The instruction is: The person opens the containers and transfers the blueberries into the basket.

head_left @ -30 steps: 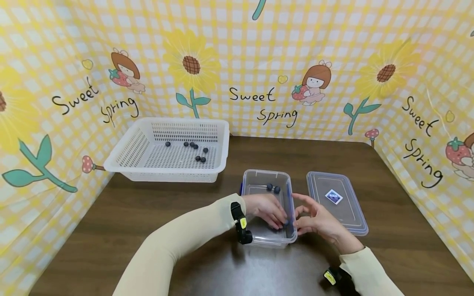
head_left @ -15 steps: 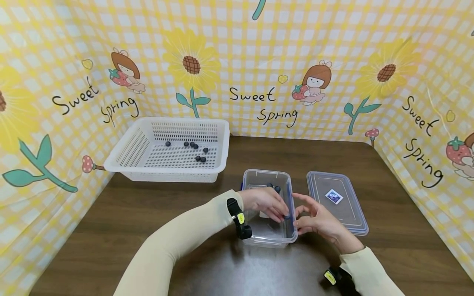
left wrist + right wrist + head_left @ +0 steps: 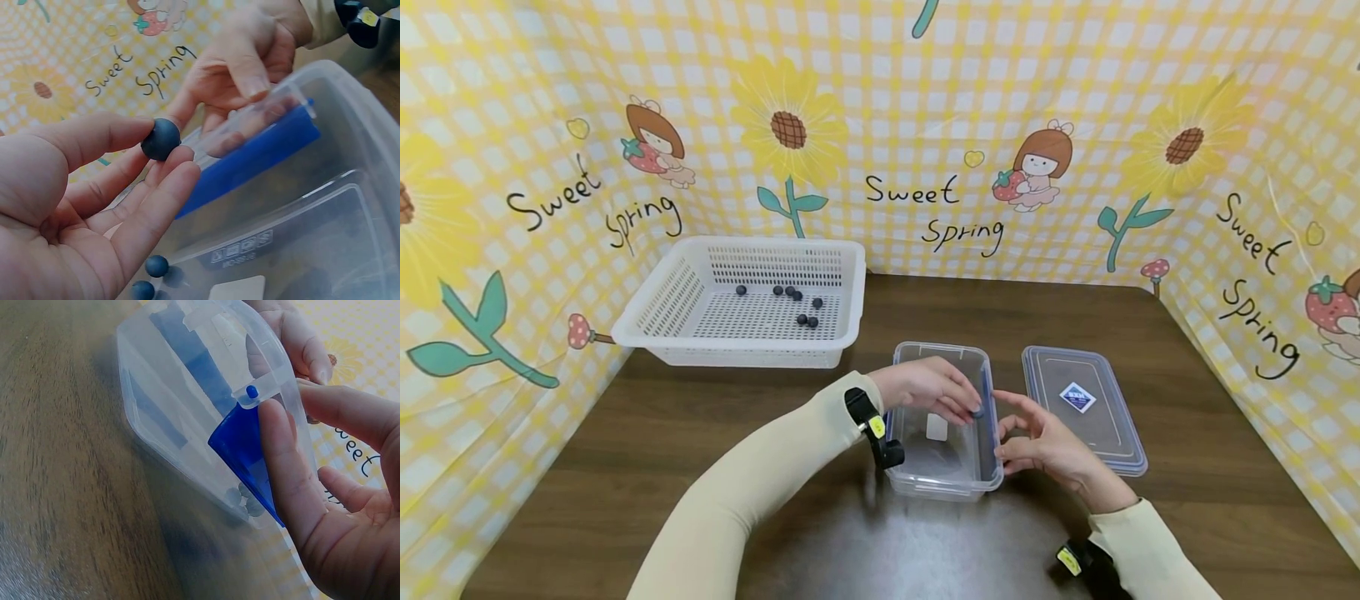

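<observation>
My left hand point(image 3: 928, 389) is over the clear plastic container point(image 3: 943, 485), pinching a blueberry point(image 3: 160, 139) between thumb and fingertips. This dark blue, round berry shows plainly in the left wrist view, above the box floor. Lower down, two more blueberries point(image 3: 157, 266) lie inside the container; in the head view my left hand covers them. My right hand point(image 3: 1041, 442) touches the container's right side from outside with spread fingers. In the right wrist view its thumb point(image 3: 281, 447) lies against the blue side clip point(image 3: 240, 447).
At the back left stands a white slotted basket point(image 3: 737, 343) with several blueberries point(image 3: 797, 296) on its floor. A clear lid point(image 3: 1093, 417) with a blue edge and a diamond label lies right of the container. A yellow checked cloth point(image 3: 917, 117) surrounds the brown table point(image 3: 820, 533).
My left hand has risen from the container's floor and moved toward its far end, carrying the blueberry. My right hand has stayed at the container's side.
</observation>
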A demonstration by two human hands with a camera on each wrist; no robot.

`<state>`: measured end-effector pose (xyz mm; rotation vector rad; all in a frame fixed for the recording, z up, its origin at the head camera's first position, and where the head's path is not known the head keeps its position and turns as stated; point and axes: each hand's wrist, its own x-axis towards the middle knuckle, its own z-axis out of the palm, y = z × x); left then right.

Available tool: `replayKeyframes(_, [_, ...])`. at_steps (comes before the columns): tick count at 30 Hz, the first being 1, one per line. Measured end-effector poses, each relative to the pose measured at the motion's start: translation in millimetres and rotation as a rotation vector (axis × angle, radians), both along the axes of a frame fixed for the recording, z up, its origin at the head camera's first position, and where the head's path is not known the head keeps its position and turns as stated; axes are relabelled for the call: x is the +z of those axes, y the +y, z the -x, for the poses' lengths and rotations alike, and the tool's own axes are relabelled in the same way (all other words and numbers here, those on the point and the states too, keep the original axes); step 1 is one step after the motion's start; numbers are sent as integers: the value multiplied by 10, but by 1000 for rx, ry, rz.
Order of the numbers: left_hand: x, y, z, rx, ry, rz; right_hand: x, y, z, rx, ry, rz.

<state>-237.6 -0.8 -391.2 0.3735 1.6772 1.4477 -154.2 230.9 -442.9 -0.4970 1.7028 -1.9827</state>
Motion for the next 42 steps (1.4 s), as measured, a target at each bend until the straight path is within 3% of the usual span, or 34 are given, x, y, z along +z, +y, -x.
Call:
replayKeyframes(11, [142,-125,127,73,27,-43,10,-8,2,-18,-14,-19])
replayKeyframes(23, [323,-350,276,214,19,-149,8,-5,2,-10,-13,-19])
replayKeyframes(42, [584,-865,516,369,97,-296,18,-6,-5,-12,-20,-8])
